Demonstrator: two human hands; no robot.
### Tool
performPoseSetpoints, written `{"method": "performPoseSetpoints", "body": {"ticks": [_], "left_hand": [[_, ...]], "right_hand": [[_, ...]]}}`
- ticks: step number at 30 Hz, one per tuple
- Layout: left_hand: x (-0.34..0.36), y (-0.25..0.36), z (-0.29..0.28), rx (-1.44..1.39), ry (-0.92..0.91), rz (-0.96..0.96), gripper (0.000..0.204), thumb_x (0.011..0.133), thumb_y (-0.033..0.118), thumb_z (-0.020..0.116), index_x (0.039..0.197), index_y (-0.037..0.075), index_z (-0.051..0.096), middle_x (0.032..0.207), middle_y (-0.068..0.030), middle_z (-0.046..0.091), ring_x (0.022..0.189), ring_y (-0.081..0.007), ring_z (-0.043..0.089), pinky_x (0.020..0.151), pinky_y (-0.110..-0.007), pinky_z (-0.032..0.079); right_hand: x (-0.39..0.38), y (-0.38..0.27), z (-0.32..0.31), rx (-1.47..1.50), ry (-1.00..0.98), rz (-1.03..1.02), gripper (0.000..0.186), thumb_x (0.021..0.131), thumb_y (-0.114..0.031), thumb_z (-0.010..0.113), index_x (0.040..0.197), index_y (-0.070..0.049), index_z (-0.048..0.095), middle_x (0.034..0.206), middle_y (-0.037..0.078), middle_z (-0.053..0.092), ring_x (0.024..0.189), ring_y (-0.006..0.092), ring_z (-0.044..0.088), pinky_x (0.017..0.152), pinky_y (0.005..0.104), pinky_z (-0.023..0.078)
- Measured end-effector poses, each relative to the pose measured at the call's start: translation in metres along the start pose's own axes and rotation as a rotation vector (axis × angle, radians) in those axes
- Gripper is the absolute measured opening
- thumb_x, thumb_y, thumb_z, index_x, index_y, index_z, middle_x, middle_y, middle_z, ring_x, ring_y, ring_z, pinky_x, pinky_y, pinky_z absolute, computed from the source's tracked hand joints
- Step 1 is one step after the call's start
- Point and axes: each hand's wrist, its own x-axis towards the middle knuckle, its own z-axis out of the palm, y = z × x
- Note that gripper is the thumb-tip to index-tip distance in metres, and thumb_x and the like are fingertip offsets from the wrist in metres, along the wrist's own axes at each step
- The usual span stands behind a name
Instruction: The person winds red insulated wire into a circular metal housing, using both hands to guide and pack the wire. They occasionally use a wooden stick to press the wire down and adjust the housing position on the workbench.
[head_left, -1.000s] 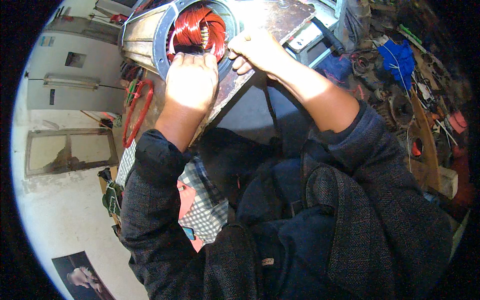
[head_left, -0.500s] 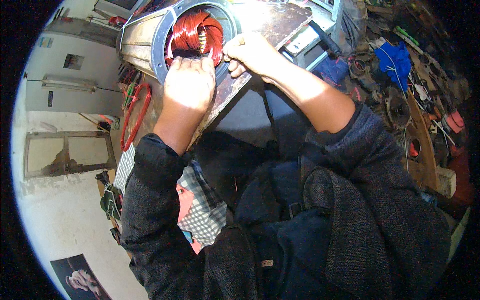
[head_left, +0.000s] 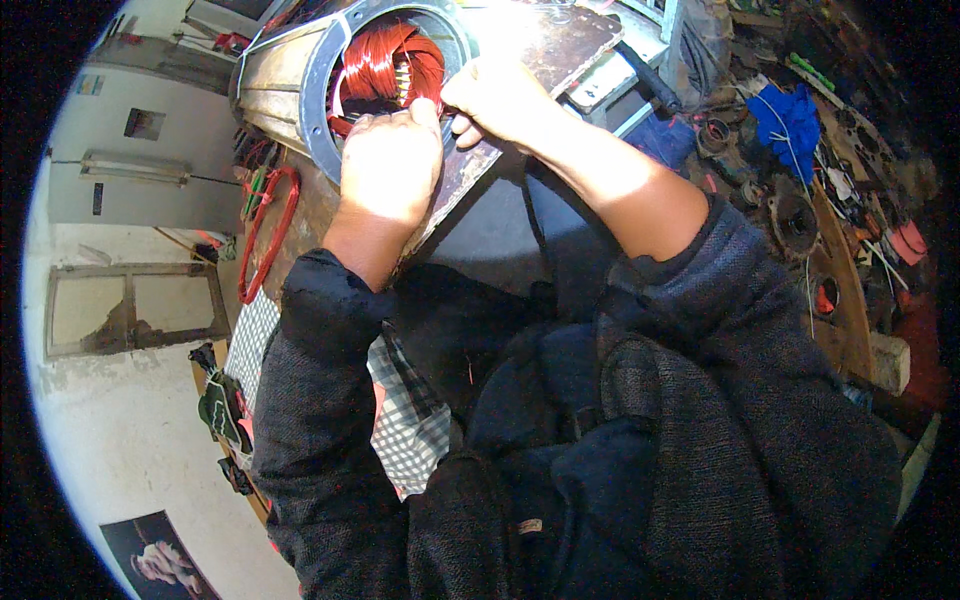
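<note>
1. Cluttered workshop surroundings fill the head view: a rusty metal tabletop runs across the top, a pale wall with a framed panel stands to the left, and scrap metal parts, wires and a bunch of blue cloth lie scattered on the right.

2. On the tabletop, lying on its side with its open end toward the person, is an electric motor stator, a grey ribbed housing with a round steel rim. Inside it sit red copper windings, bundled and curving around the bore, with a few pale slot liners showing among them.

3. The left hand is curled at the lower rim of the stator, fingers bent in against the windings; its back faces the camera, so whether it grips a wire or only presses cannot be told.

4. The right hand is curled just beside the rim on the right, fingers folded under. What it has hold of, if anything, is hidden.

5. A loop of red wire hangs at the tabletop's left edge, well apart from both hands.

6. As a judgement: coils already fill much of the bore, so the winding looks well advanced; the coil ends appear loose and untied, so shaping, lacing and connecting seem left.
</note>
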Motion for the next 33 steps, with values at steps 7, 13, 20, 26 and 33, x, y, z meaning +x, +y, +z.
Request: {"method": "performPoseSetpoints", "body": {"ticks": [7, 13, 20, 26, 33], "left_hand": [[-0.005, -0.007, 0.001, -0.034, 0.081, 0.061, 0.012, 0.097, 0.016, 0.054, 0.095, 0.007, 0.062, 0.081, -0.0119, 0.075, 0.082, -0.0257, 0.076, 0.083, -0.040, 0.056], [-0.006, -0.007, 0.004, -0.051, 0.111, 0.066, 0.012, 0.096, 0.017, 0.056, 0.095, 0.007, 0.062, 0.081, -0.0125, 0.075, 0.080, -0.0266, 0.075, 0.082, -0.040, 0.056], [-0.007, -0.007, 0.003, -0.083, 0.164, 0.077, 0.011, 0.098, 0.014, 0.054, 0.096, 0.005, 0.060, 0.076, -0.0132, 0.071, 0.075, -0.0293, 0.072, 0.079, -0.043, 0.056], [-0.013, -0.002, 0.000, -0.010, 0.203, 0.066, 0.009, 0.096, 0.013, 0.055, 0.098, 0.006, 0.061, 0.083, -0.0125, 0.071, 0.086, -0.0285, 0.072, 0.096, -0.043, 0.054], [-0.020, 0.002, -0.003, 0.001, 0.264, 0.070, 0.014, 0.093, 0.014, 0.056, 0.100, 0.003, 0.062, 0.087, -0.0129, 0.069, 0.090, -0.0287, 0.070, 0.101, -0.044, 0.052]], "right_hand": [[-0.002, 0.006, 0.010, 0.357, 0.070, 0.134, 0.020, 0.095, -0.014, 0.069, 0.098, 0.006, 0.070, 0.083, 0.016, 0.071, 0.062, 0.0245, 0.072, 0.054, 0.0364, 0.065], [-0.007, 0.015, 0.012, 0.400, 0.014, 0.245, 0.019, 0.096, -0.014, 0.069, 0.096, 0.005, 0.067, 0.083, 0.013, 0.068, 0.066, 0.0233, 0.072, 0.057, 0.0379, 0.067], [-0.012, 0.024, 0.016, 0.536, -0.026, 0.178, 0.015, 0.098, -0.012, 0.068, 0.096, 0.002, 0.066, 0.086, 0.010, 0.068, 0.070, 0.0211, 0.071, 0.063, 0.0363, 0.067], [-0.009, 0.025, 0.010, 0.709, -0.042, 0.202, 0.016, 0.101, -0.013, 0.067, 0.100, 0.002, 0.068, 0.089, 0.009, 0.068, 0.074, 0.0195, 0.070, 0.072, 0.0382, 0.067], [-0.020, 0.017, 0.013, 0.380, 0.031, 0.167, 0.017, 0.103, -0.011, 0.064, 0.104, 0.006, 0.067, 0.089, 0.013, 0.069, 0.076, 0.0222, 0.072, 0.067, 0.0368, 0.067]]}}
